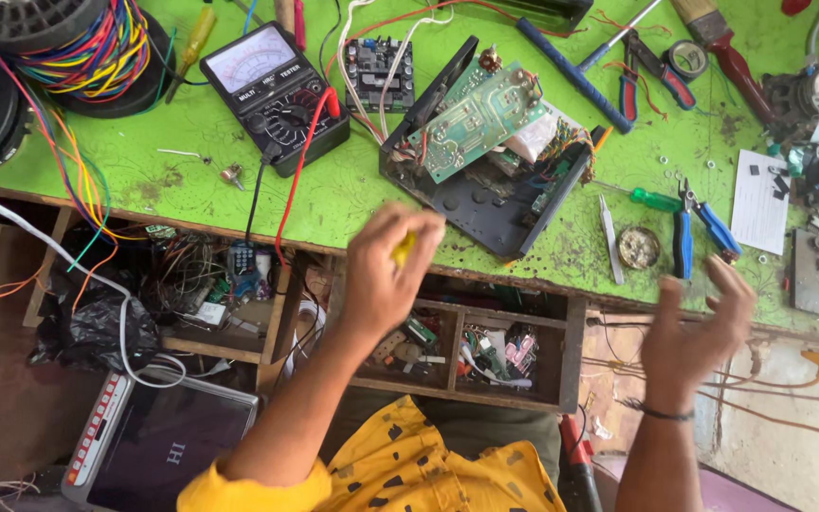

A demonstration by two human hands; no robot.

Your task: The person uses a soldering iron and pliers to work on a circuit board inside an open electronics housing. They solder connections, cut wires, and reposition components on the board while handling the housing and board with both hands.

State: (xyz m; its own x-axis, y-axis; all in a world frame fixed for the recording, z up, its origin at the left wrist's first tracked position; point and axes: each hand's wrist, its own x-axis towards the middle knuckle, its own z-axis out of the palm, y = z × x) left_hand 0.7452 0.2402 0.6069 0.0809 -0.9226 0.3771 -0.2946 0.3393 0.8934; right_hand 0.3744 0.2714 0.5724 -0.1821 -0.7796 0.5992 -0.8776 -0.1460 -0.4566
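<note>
Two bare hands hover over the near edge of a green bench [334, 204]. The left hand [386, 275] has its grip closed around a small yellow object [404, 248], of which only a bit shows between the fingers; what it is cannot be told. The right hand [699, 327] is empty, its fingers spread and loose, with a dark band around the wrist. It hangs just in front of the bench edge, near a pair of blue-handled pliers [699, 232] and a small round tin [638, 247].

Just beyond the left hand lies an opened black device case [485, 204] with a green circuit board [476, 118] tilted up out of it and thin wires bunched at its right side. To the left of the case sits an analog multimeter [275, 95]; its red and black leads run down over the bench edge. A green-handled screwdriver [642, 197] and metal tweezers [610, 239] lie between the case and the pliers. A white paper sheet [760, 204] with small dark parts on it lies farther right. A spool of many-coloured wire [92, 52] sits at the far left corner.

Below the bench, an open wooden drawer [485, 356] holds mixed small parts, right under the left hand. The person wears a yellow garment [409, 465] with dark spots.
</note>
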